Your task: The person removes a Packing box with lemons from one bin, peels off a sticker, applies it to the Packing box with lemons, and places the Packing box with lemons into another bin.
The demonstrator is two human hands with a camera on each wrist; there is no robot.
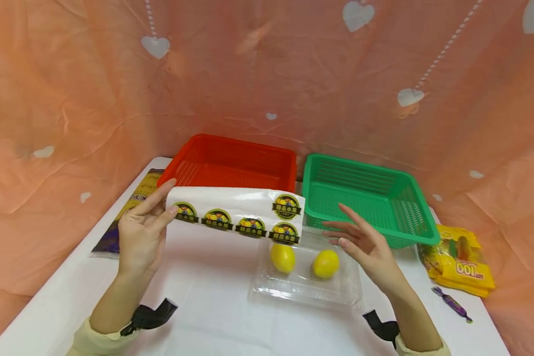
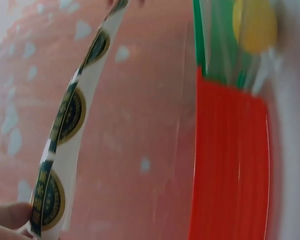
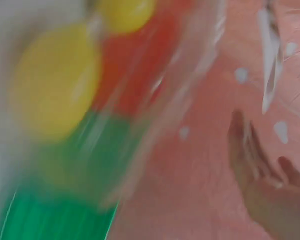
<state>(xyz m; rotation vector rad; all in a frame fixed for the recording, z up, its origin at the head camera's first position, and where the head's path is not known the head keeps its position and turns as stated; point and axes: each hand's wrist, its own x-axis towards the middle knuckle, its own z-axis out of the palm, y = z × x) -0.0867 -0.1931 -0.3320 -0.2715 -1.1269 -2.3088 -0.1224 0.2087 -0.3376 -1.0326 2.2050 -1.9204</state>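
Note:
A white sheet of round fruit stickers [image 1: 236, 203] hangs above the table in the head view. My left hand [image 1: 144, 232] pinches its left end between thumb and fingers; the left wrist view shows the sticker sheet [image 2: 65, 135] running edge-on away from the fingertips. My right hand [image 1: 365, 247] is apart from the sheet's right end, its fingers loosely extended and holding nothing. Below, a clear plastic clamshell box [image 1: 302, 291] stands on the table with two lemons, one lemon [image 1: 283, 257] on the left and another lemon [image 1: 326, 263] on the right. The sheet hides part of the box's back.
Behind stand a red basket [image 1: 244, 153] and a green basket [image 1: 414, 217]. A yellow snack bag [image 1: 460, 262] and a purple wrapped candy [image 1: 453, 304] lie at the right. A purple and gold packet [image 1: 111, 237] lies at the left. An orange curtain [image 1: 267, 74] surrounds the white table [image 1: 204, 316].

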